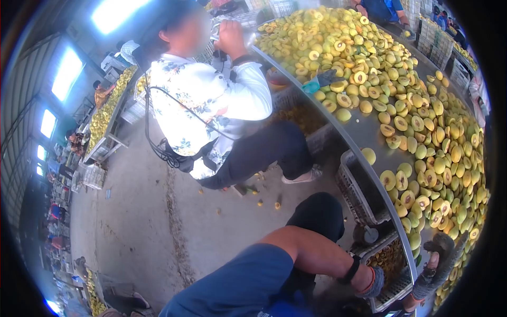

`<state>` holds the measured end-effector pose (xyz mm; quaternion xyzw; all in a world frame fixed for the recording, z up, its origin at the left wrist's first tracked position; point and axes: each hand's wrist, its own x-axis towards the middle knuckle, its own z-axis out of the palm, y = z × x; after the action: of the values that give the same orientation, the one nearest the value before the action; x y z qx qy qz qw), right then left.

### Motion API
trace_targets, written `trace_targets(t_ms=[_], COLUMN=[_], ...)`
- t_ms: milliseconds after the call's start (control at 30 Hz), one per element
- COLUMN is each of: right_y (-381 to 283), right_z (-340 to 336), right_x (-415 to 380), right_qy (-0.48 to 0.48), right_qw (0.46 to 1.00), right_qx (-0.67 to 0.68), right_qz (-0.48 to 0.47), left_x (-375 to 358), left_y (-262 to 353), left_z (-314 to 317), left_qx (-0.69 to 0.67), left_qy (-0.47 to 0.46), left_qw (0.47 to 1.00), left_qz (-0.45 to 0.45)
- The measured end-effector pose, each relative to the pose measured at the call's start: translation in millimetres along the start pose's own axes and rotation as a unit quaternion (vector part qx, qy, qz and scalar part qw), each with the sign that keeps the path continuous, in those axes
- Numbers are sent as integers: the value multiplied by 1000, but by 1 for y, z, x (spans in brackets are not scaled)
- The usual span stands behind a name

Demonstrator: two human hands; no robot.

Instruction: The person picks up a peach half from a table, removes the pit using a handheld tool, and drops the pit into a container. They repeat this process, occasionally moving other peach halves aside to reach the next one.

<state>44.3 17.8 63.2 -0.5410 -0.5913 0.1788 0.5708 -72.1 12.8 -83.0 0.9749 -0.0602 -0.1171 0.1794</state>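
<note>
A metal table [364, 129] heaped with yellow-green stone fruit [417, 124], many halved with brown centres showing, runs along my right side. My right hand [435, 267], in a dark grey glove, is over the table's near edge beside the fruit, its fingers bent and a bare fingertip showing; what it holds, if anything, I cannot tell. My left arm, in a blue sleeve with a dark wristband, reaches across to the table side. The grey glove cuff of my left hand [374, 282] shows beside a crate [393, 253] of brownish pieces; its fingers are hidden.
A person [211, 100] in a white floral shirt sits ahead, a bare hand raising a clear container. A grey and teal glove [323, 80] lies by the fruit. Another crate [359, 185] stands under the table edge. Fruit pieces [277, 205] dot the concrete floor [137, 222].
</note>
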Motion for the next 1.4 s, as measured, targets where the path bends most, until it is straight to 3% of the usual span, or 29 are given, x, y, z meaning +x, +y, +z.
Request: trace_targets(t_ms=[200, 267, 367, 500, 567, 633, 733, 900, 1067, 1167, 1233, 1300, 1400], right_y=[-20, -14, -20, -49, -71, -97, -137, -127, -143, -136, -123, -96, -28], right_z=[52, 53, 66, 118, 143, 165, 189, 187, 180, 184, 169, 142, 85], right_x=[-2, -1, 17, 44, 45, 37, 28, 1, 25, 4, -13, 6, 12], right_qy=[16, -50, -162, -261, -379, -493, -619, -559, -632, -574, -483, -403, -255], right_qw=[999, 998, 981, 955, 924, 852, 737, 735, 723, 735, 788, 841, 950], right_qx=[7, -7, -87, -49, -23, 107, 232, 223, 149, 266, 270, 130, -47], right_qz=[38, 41, -64, -131, -53, -141, -140, -313, -237, -245, -268, -338, -176], left_x=[-4, -8, -16, -15, -12, -7, -1, 4, 10, 1, -6, -18, -26], left_y=[1, 3, 6, 13, 21, 30, 35, 3, 24, 18, 11, 1, -2], left_z=[1, -6, -17, -30, -39, -49, -43, -10, -10, -4, 1, 7, 10], left_qx=[14, 32, 7, -55, -108, -166, -225, -185, -193, -186, -182, -182, -167], left_qy=[12, 3, -7, -24, -33, -42, -50, -18, -12, 0, 29, 41, 43], left_qw=[999, 999, 999, 997, 992, 984, 971, 981, 979, 982, 983, 982, 984], left_qz=[36, 38, 32, 41, 51, 57, 59, 57, 56, 32, 2, -29, -36])
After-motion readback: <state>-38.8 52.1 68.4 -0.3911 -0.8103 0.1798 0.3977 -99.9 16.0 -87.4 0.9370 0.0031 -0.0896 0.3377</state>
